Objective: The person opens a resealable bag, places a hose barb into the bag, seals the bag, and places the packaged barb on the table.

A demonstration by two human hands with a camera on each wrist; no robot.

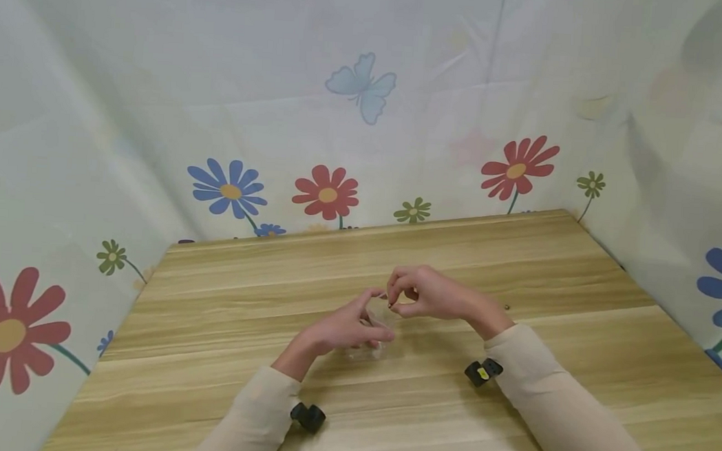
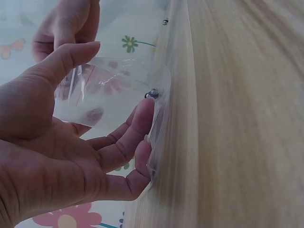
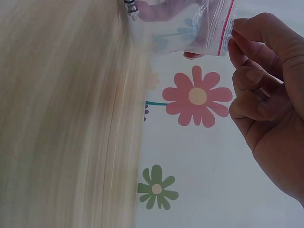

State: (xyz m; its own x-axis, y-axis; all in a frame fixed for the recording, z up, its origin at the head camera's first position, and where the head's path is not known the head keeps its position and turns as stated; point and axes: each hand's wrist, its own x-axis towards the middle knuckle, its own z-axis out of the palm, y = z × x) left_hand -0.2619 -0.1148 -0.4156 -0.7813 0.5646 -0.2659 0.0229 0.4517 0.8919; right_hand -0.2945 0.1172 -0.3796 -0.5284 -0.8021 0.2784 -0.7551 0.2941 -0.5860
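Observation:
A clear zip bag (image 3: 173, 40) with a red stripe along its mouth is held over the wooden table between both hands. My left hand (image 1: 347, 325) grips it, thumb on one side and curled fingers on the other. Low in the bag lies a small metal screw (image 2: 152, 93), near the left fingertips. At the mouth, the thumb and index finger of my right hand (image 1: 428, 295) pinch the edge beside the red stripe (image 3: 226, 28); I cannot tell whether a small part is also between them. The other right fingers are curled in.
Right of the right wrist, a small metal piece (image 1: 508, 307) lies loose on the wooden table (image 1: 259, 274). A white cloth wall (image 1: 251, 88) printed with flowers and a butterfly rises behind the table and along its sides. Black wrist cameras (image 1: 308, 418) are strapped over both sleeves.

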